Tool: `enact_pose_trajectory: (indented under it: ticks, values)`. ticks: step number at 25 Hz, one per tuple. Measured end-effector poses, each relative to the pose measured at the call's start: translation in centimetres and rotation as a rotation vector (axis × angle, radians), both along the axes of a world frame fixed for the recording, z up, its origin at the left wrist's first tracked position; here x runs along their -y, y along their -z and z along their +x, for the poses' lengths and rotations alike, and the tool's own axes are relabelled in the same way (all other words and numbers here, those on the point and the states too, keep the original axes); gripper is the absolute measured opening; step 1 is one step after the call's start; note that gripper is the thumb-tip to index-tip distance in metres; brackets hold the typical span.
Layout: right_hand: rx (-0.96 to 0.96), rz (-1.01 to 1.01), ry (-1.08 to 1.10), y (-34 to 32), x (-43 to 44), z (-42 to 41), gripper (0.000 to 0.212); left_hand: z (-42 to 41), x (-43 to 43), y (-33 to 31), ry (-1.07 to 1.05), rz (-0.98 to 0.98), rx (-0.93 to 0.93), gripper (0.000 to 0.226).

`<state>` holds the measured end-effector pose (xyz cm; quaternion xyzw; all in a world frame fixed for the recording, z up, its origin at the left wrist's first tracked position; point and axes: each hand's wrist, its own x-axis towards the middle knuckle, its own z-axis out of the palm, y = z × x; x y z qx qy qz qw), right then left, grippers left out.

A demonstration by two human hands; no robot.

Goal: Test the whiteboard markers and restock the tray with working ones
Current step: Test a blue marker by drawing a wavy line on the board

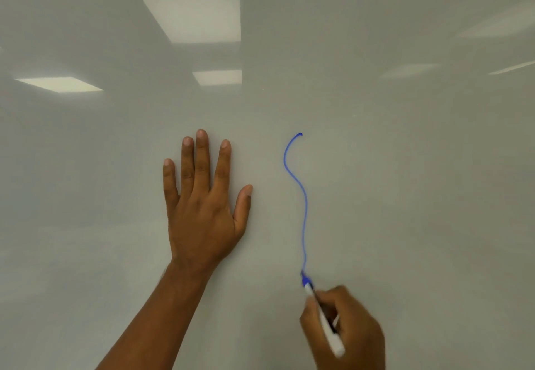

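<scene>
**Marker** (322,315): white barrel, blue tip. The tip touches the whiteboard (419,173) at the lower end of the line (304,204). Its long axis runs from that end down and to the right, with the tail farthest from the line.

**Line:** blue and wavy, running top to bottom. It is unbroken, dark at the upper end and somewhat paler lower down.

**Right hand** (351,332): just below and right of the line's lower end, fingers curled round the marker barrel in a writing grip. This is the nearer hand, already holding the marker.

**Left hand** (202,207): left of the line, level with its middle and well apart from it. The fingers are straight and spread, the palm lies flat on the board, and it holds nothing.

**Step, as judged:** test stroke in progress, and the ink looks usable. The next move turns on lifting the tip off the line's lower end. Neither tray nor cap is in view, so which way the marker must go cannot be told.

**Light reflections** (197,18): above and left of the line.
</scene>
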<state>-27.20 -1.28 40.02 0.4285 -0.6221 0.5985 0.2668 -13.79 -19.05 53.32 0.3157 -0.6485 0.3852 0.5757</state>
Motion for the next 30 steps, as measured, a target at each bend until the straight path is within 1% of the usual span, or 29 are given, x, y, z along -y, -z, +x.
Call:
enact_pose_trajectory:
  ticks: [2, 3, 5, 7, 8, 10, 13, 16, 19, 22, 24, 25, 28, 30]
  values:
    - [0.024, 0.129, -0.034, 1.3, 0.3, 1.2, 0.03, 0.1, 0.1, -0.1, -0.011, 0.0, -0.001, 0.077]
    - [0.046, 0.121, -0.048, 1.4, 0.4, 1.2, 0.03, 0.1, 0.2, -0.2, -0.01, 0.004, 0.002, 0.077]
    - [0.108, -0.025, -0.159, 0.7, 0.1, 0.3, 0.025, 0.1, 0.2, -0.1, -0.006, 0.004, 0.007, 0.077]
    - [0.165, -0.197, -0.298, -1.7, -0.8, -0.7, 0.015, 0.0, 0.2, 0.1, -0.006, 0.001, 0.004, 0.077]
    - [0.171, -0.272, -0.332, -3.2, -1.2, -1.4, 0.012, 0.0, 0.3, 0.1, -0.005, -0.002, 0.002, 0.076]
    - [0.135, -0.376, -0.328, -6.9, -1.5, -2.7, 0.011, 0.0, 0.2, 0.1, 0.0, -0.002, -0.002, 0.076]
    - [0.051, -0.453, -0.281, -12.6, -1.2, -4.1, 0.01, -0.1, 0.1, 0.0, 0.003, -0.001, 0.0, 0.076]
    - [-0.018, -0.433, -0.236, -16.5, -0.4, -5.0, 0.008, 0.0, 0.1, 0.0, 0.008, 0.0, 0.002, 0.076]
    - [-0.054, -0.402, -0.194, -18.1, 0.6, -5.6, 0.008, 0.0, 0.1, 0.0, 0.016, 0.003, 0.005, 0.077]
    - [-0.07, -0.371, -0.193, -17.9, 1.3, -5.5, 0.008, 0.0, 0.1, 0.1, 0.017, 0.001, 0.004, 0.076]
    - [-0.108, -0.309, -0.155, -16.6, 1.3, -5.2, 0.011, 0.1, 0.3, 0.2, 0.013, -0.004, 0.0, 0.076]
    - [-0.137, -0.28, -0.117, -15.4, 1.1, -5.2, 0.012, 0.0, 0.3, 0.2, 0.011, -0.007, 0.0, 0.076]
    - [-0.13, -0.206, -0.094, -10.3, -0.1, -5.6, 0.013, 0.0, 0.3, 0.1, 0.01, -0.007, -0.001, 0.076]
    - [-0.141, -0.125, -0.004, -5.6, -1.1, -5.9, 0.009, -0.1, 0.3, 0.2, 0.009, -0.007, 0.004, 0.076]
